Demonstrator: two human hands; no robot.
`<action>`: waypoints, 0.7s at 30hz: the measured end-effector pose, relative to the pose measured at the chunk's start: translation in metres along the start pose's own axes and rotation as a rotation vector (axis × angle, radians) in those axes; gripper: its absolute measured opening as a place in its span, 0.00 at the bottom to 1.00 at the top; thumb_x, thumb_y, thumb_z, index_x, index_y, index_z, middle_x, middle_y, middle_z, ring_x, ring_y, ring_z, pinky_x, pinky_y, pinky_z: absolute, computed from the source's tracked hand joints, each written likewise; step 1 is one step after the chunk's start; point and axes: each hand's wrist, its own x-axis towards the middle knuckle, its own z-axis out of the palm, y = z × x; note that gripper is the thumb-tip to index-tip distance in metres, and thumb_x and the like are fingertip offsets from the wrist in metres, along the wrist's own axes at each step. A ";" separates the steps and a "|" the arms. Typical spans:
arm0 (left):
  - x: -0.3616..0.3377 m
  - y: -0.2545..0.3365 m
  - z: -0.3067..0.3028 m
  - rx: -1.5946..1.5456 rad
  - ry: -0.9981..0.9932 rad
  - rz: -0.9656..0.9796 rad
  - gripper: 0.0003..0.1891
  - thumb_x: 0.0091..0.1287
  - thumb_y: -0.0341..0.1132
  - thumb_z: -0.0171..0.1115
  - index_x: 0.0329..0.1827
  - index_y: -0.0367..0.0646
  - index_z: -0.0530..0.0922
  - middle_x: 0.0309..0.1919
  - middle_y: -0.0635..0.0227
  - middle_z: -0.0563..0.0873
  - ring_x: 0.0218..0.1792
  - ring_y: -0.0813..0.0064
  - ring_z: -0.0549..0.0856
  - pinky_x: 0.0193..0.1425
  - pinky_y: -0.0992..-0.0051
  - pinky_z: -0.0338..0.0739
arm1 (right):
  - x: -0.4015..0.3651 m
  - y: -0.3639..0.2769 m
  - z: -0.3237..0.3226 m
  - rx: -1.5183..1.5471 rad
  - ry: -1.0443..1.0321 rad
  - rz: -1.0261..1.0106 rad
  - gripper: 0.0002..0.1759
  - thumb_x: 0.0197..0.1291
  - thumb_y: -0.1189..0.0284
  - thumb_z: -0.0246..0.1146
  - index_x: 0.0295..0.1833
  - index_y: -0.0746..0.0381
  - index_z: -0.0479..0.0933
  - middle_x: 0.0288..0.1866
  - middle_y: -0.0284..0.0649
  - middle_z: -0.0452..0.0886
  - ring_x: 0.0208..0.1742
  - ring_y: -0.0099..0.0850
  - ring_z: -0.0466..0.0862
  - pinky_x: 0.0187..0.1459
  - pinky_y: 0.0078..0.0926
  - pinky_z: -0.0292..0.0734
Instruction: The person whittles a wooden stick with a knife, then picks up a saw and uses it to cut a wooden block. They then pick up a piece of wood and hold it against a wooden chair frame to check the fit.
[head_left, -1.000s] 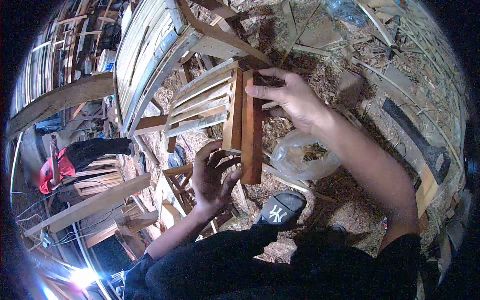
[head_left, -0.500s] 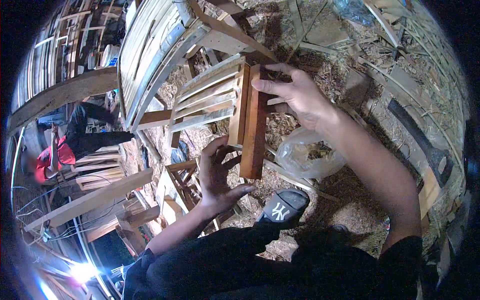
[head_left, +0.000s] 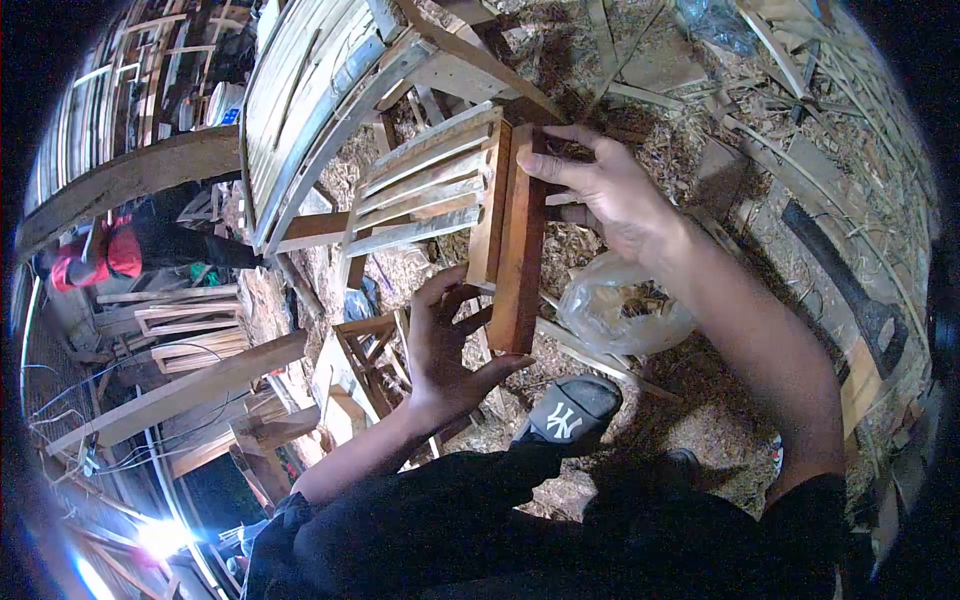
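A reddish-brown wooden strip [head_left: 520, 265] lies along the end rail of a slatted wooden frame [head_left: 425, 205], close against it. My right hand [head_left: 612, 190] grips the strip near its upper end, thumb on the face and fingers curled over the far side. At the lower end, my left hand [head_left: 440, 345] has its thumb against the strip's bottom edge, while its fingers bend around the lower end of the rail. Part of the left fingers is hidden behind the wood.
A clear plastic bag [head_left: 625, 305] lies on the shavings-covered floor near my sandal [head_left: 570, 410]. A large slatted wooden piece [head_left: 320, 90] stands upper left. A handsaw-like dark tool [head_left: 845, 285] lies at right. Another person [head_left: 120, 250] is at far left, beyond wooden beams.
My left thumb has closed onto the strip's lower end, where it was apart before. The strip and frame shift slightly right in view. The other person's posture has changed.
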 end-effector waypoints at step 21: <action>-0.010 -0.009 0.012 -0.042 0.122 0.028 0.51 0.47 0.30 0.87 0.72 0.40 0.62 0.64 0.57 0.72 0.62 0.65 0.81 0.65 0.63 0.83 | -0.003 -0.007 0.007 -0.034 0.002 0.076 0.35 0.63 0.61 0.74 0.72 0.61 0.70 0.59 0.37 0.82 0.52 0.31 0.82 0.52 0.34 0.79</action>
